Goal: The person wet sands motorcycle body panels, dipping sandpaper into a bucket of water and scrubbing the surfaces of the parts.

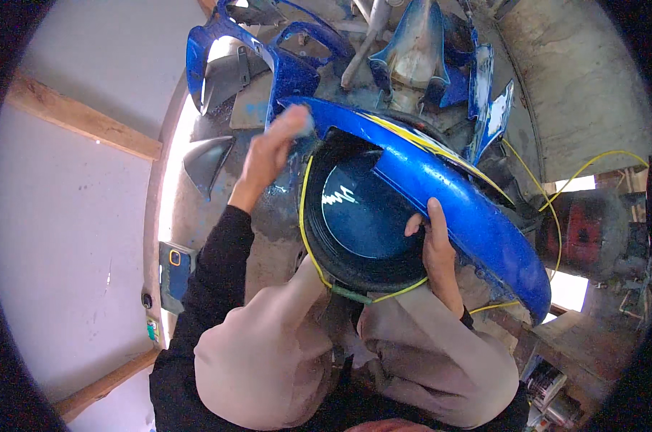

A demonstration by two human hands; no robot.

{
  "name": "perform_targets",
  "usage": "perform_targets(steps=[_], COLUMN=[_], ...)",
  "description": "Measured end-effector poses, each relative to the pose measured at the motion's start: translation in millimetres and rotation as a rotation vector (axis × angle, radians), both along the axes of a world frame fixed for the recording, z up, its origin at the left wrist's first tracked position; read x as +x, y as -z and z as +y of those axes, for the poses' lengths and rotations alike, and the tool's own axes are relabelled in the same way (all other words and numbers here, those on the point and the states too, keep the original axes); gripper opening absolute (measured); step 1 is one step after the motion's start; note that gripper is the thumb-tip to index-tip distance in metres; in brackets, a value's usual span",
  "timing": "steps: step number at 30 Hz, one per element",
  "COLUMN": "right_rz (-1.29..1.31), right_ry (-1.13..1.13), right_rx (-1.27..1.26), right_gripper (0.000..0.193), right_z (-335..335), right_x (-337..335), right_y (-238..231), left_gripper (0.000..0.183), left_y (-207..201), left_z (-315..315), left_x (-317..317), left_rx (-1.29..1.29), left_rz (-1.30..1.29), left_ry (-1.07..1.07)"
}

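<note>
A long blue plastic motorcycle body panel [427, 176] with yellow and white stripes lies slantwise over a round black tub of water [362, 270]. My right hand [439, 241] grips the panel's near edge, thumb on the outer face and fingers curled beneath. At the panel's narrow far-left end is my left hand [272, 147], blurred, its fingers closed and pressed to the surface. Something pale greyish shows at those fingertips, too smeared to name. The tub stands between my knees, and water reflects light inside it.
Further blue body panels [293, 61] lie beyond the tub, with a dark pointed piece [207, 162] at the left. A yellow hose [304, 209] loops round the tub and runs right towards a reddish machine [585, 230]. A phone [175, 273] rests by my left arm.
</note>
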State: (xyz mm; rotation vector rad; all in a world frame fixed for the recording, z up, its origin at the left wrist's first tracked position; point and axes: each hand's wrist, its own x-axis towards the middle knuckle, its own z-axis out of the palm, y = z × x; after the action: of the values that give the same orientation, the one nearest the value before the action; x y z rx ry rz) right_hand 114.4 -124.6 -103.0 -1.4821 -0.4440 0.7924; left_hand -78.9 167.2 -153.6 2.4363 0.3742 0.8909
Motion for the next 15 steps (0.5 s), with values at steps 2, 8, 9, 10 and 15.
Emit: perform_targets(steps=[2, 8, 9, 10, 15], right_rz=[0.002, -0.048, -0.064, -0.069, -0.014], right_ry=[-0.04, -0.04, -0.06, -0.05, -0.031], right_rx=[0.012, 0.003, 0.004, -0.007, 0.008], right_gripper=[0.033, 0.035, 0.035, 0.035, 0.035], right_z=[-0.4, 1.8, -1.7, -4.3, -0.9], right_x=[-0.8, 4.3, 6.0, 5.4, -3.0], right_y=[8.3, 10.5, 9.3, 9.8, 1.6], left_gripper=[0.051, 0.056, 0.057, 0.057, 0.058], left_y=[5.2, 22.2, 19.8, 23.6, 13.1], left_z=[19.9, 2.8, 13.1, 6.3, 3.5], left_x=[-12.3, -17.4, -11.8, -7.1, -9.4], left_rx=[-0.082, -0.022, -0.087, -0.098, -0.151], left_rz=[-0.082, -0.013, -0.041, -0.044, -0.021], left_ry=[-0.271, -0.16, -0.228, -0.218, -0.085])
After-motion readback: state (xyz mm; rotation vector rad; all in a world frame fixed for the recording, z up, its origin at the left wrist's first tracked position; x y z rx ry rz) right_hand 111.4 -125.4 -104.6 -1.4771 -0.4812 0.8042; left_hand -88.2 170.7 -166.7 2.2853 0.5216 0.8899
